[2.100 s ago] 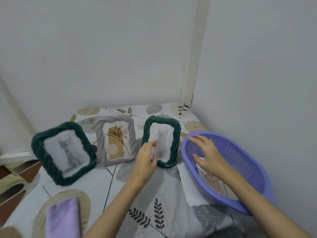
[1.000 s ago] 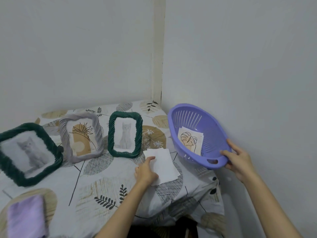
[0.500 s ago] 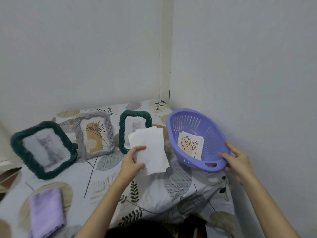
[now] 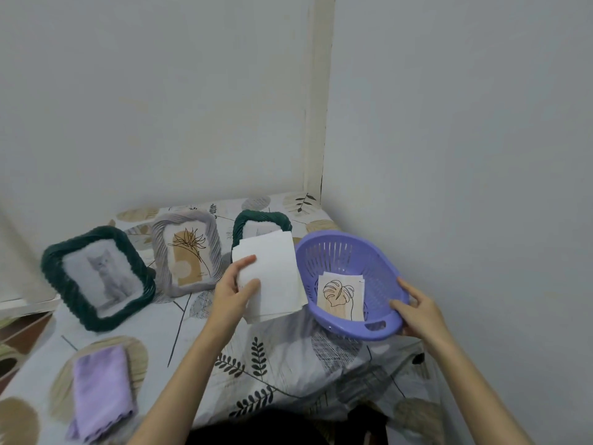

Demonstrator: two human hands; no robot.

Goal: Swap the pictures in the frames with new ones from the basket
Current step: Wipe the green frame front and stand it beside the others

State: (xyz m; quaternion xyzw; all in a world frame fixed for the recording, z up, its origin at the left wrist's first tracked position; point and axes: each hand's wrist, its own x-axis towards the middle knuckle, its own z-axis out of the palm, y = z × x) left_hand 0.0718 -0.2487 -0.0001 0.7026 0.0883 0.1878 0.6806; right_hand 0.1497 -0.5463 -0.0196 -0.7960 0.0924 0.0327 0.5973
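Purple perforated plastic forms the oval basket (image 4: 349, 255), which has slotted walls and a cut-out handle at its near end; it sits tilted at the right side of the counter (image 4: 179, 329), close to the wall. Inside it lie a few picture sheets, the top one a leaf print (image 4: 340, 295) in black line on beige and white. The right hand (image 4: 417, 311) grips the basket's near right rim, thumb over the lip and fingers beneath. The left hand (image 4: 236, 292) pinches a small stack of blank-faced white sheets (image 4: 272, 274), thumb on top, held above the counter just left of the basket and touching neither it nor the cloth; the stack hides most of the small dark green frame (image 4: 261, 221) behind it. Three rope-textured, rounded-rectangle frames stand in a row at the back: a large dark green frame (image 4: 54, 277) holding a grey cat picture (image 4: 107, 277), a pale grey frame (image 4: 160, 248) holding a botanical print (image 4: 189, 255), and the small green one, whose content is mostly hidden. A leaf-patterned fabric cover drapes the counter in soft folds. A folded lilac cloth (image 4: 101, 391) lies at the near left corner, well apart from both hands.
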